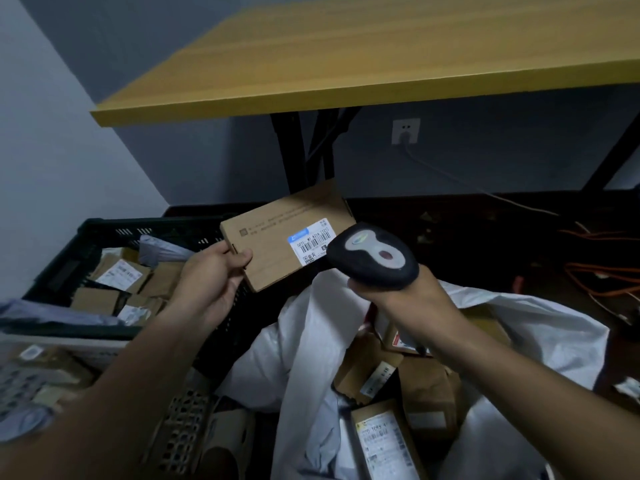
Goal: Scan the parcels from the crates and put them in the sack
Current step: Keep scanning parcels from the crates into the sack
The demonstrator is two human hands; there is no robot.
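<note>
Parcel: flat cardboard box (pixel 277 233) held up in mid-air, above the gap between crate and sack, its white label (pixel 311 244) facing me.
Left hand: I see my left hand (pixel 211 275) gripping the box at its near left corner, thumb laid over the top face, the other fingers curled underneath and hidden from me.
Right hand: my right hand (pixel 388 289) is wrapped round the handle of the scanner (pixel 372 252); the fingers are closed tight on the grip.
Scanner: black head with a grey top panel, its nose just beside the label, overlapping the box's right edge from my angle.
Crate: dark plastic crate (pixel 104 226) on the left, more cardboard parcels and grey mailers lying inside.
Sack: white sack (pixel 519 317) open below my right arm, several labelled boxes already in it.
Table: yellow-topped table (pixel 346 57) beyond it all.
</note>
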